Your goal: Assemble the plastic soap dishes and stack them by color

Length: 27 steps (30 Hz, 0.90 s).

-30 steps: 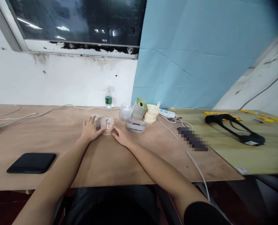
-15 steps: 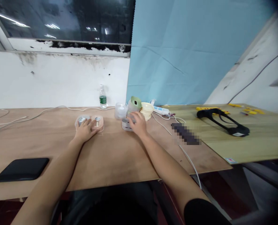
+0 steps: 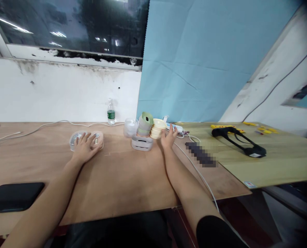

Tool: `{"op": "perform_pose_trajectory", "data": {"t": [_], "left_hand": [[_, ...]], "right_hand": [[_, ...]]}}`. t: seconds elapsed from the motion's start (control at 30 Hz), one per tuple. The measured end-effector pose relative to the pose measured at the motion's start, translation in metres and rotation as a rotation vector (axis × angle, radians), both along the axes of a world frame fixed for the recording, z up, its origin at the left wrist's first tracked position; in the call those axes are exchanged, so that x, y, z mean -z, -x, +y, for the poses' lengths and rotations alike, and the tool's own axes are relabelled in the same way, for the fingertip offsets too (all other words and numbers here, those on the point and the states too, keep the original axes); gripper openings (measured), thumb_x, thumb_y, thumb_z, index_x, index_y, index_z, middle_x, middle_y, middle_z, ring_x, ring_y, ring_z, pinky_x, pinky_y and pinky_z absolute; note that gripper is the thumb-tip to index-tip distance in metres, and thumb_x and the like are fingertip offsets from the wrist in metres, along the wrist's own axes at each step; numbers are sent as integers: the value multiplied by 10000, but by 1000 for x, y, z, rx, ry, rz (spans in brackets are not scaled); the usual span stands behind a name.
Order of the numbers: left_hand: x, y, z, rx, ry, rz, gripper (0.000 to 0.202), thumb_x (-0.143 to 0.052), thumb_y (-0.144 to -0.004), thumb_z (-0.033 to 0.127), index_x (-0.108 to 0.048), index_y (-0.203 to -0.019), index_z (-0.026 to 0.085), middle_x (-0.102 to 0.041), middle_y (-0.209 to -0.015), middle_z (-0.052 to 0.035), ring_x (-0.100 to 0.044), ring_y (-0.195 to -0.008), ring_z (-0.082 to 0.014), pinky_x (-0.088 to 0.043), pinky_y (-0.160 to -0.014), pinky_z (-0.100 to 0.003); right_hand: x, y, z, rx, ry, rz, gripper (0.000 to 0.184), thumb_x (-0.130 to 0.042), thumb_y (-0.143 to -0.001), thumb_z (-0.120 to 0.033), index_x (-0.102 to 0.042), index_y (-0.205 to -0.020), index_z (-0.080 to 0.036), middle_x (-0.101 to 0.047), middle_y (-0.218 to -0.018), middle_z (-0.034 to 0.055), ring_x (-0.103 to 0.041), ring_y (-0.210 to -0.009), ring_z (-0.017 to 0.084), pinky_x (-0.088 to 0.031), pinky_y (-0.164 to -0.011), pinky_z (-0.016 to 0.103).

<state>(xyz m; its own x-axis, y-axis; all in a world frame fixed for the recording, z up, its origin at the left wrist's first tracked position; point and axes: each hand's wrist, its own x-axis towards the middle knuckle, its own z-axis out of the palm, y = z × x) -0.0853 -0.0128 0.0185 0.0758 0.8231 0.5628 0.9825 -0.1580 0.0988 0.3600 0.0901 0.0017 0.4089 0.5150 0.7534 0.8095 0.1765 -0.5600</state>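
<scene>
Two lidded plastic containers sit side by side under my left hand: a clear one [image 3: 72,142] on the left and a pinkish one [image 3: 100,140] on the right. My left hand [image 3: 85,148] lies on their lids with fingers spread. Beside a stack of cream bowls [image 3: 157,128], my right hand [image 3: 168,138] is raised with fingers apart, holding nothing; whether it touches the stack I cannot tell. Left of the bowls stand a green-topped container stack [image 3: 145,124] and clear containers [image 3: 131,127]. A grey oval container [image 3: 142,143] with dark slots sits in front.
A water bottle [image 3: 111,113] stands by the wall. White cables [image 3: 47,124] run along the back and down the right. A flat black case [image 3: 15,196] lies front left. To the right are a power strip [image 3: 174,128], a pixelated dark object [image 3: 201,154] and a black strap-like frame [image 3: 240,141].
My right hand has moved off the grey container to the right side of the cream bowls. My left hand and the two containers under it appear shifted slightly left. The camera view has turned a little.
</scene>
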Motion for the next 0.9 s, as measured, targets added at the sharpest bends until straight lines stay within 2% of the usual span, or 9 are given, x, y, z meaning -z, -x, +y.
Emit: {"op": "perform_pose_trajectory", "data": {"t": [0.1, 0.27, 0.37, 0.57, 0.67, 0.8, 0.9], "left_hand": [[-1, -16, -2, 157, -31, 9, 487, -490, -839, 518, -568, -1228, 236, -512, -1351, -103, -329, -1341, -314, -211, -1096, -512], [-2, -43, -6, 403, -34, 37, 418, -487, -859, 470, -608, -1160, 208, -583, -1231, -106, -446, -1241, -283, -314, -1068, -456], [-2, -52, -9, 477, -7, 40, 399, -487, -862, 467, -628, -1129, 206, -593, -1205, -108, -480, -1199, -275, -350, -1045, -442], [-2, -46, -10, 466, 4, 32, 389, -473, -875, 468, -640, -1097, 195, -609, -1157, -108, -515, -1141, -263, -381, -1017, -436], [-4, -44, -10, 446, 3, 11, 381, -468, -877, 466, -636, -1100, 205, -613, -1151, -101, -524, -1130, -261, -377, -1023, -443], [-8, -43, -12, 436, -6, -7, 406, -458, -884, 458, -589, -1164, 194, -599, -1179, -112, -517, -1150, -269, -362, -1041, -441], [-10, -43, -15, 419, -29, -61, 564, -485, -864, 488, -427, -1333, 179, -545, -1269, -137, -484, -1202, -294, -346, -1053, -456]], "right_hand": [[-1, 6, 2, -32, 52, -68, 506, -411, -886, -412, -456, -1332, -177, -256, -1458, 176, -277, -1364, 281, -308, -1054, 444], [-1, 5, 4, -145, 38, -63, 416, -371, -896, -343, -524, -1224, -139, -546, -1248, 155, -459, -1209, 245, -334, -1031, 419], [-2, 4, 3, -123, -15, 1, 366, -405, -862, -309, -556, -1146, -135, -604, -1176, 132, -506, -1137, 241, -363, -1007, 398], [-4, 5, 1, 8, -161, 208, 379, -382, -844, -279, -528, -1155, -120, -604, -1171, 147, -539, -1124, 237, -407, -970, 387], [-14, 12, -7, 45, -205, 346, 399, -353, -870, -316, -491, -1183, -112, -593, -1177, 170, -567, -1097, 237, -454, -907, 374], [-41, 40, -33, -64, -324, 408, 395, -365, -886, -352, -462, -1187, -115, -566, -1219, 188, -556, -1125, 220, -464, -907, 341], [-55, 79, -65, -242, -313, 388, 375, -338, -912, -355, -440, -1204, -142, -562, -1231, 172, -556, -1120, 199, -457, -925, 340]]}}
